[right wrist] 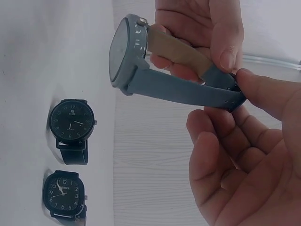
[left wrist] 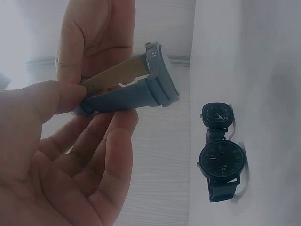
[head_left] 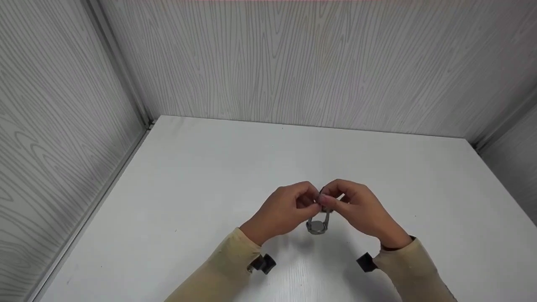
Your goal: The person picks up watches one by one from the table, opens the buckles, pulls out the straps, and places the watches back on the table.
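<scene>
a person's left grip [head_left: 289, 208] and right grip [head_left: 358, 209] pinching the strap of a blue-grey watch [head_left: 317, 227], held up over the white tabletop [head_left: 218, 167], a round black watch [right wrist: 71, 120] and a squarish black watch [right wrist: 64, 192] beyond, dial numerals legible, brand lettering too blurred

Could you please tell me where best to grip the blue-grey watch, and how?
I'd probably pinch the blue-grey watch by opposite edges of its case, coming from the dial side: the case juts out free, while the left hand and right hand hold the far end of the strap.
</scene>
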`<state>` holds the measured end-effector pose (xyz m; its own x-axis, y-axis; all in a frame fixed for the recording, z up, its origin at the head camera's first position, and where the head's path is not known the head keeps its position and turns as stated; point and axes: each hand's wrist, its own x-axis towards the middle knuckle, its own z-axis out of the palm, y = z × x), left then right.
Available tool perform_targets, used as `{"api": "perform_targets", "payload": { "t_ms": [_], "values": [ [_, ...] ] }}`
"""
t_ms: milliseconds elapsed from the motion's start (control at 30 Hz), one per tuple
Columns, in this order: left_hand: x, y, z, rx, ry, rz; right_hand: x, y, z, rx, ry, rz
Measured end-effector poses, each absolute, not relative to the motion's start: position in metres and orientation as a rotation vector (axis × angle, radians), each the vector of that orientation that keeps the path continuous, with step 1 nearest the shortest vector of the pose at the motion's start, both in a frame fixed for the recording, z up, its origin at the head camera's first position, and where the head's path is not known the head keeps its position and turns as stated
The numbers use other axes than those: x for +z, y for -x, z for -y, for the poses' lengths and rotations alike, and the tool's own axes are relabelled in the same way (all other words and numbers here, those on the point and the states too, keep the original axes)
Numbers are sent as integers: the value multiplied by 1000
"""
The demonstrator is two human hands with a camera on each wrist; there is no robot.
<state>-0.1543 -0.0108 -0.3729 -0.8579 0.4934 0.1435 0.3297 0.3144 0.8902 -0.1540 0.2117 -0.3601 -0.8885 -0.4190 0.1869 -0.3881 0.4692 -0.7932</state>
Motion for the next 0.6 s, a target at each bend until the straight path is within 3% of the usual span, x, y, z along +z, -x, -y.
{"api": "perform_targets", "payload": {
  "t_ms": [600],
  "values": [
    [-376, 155, 7, 1581, -807, -2437, -360, 155, -213, -1466, 702, -2627]
  ]
}}
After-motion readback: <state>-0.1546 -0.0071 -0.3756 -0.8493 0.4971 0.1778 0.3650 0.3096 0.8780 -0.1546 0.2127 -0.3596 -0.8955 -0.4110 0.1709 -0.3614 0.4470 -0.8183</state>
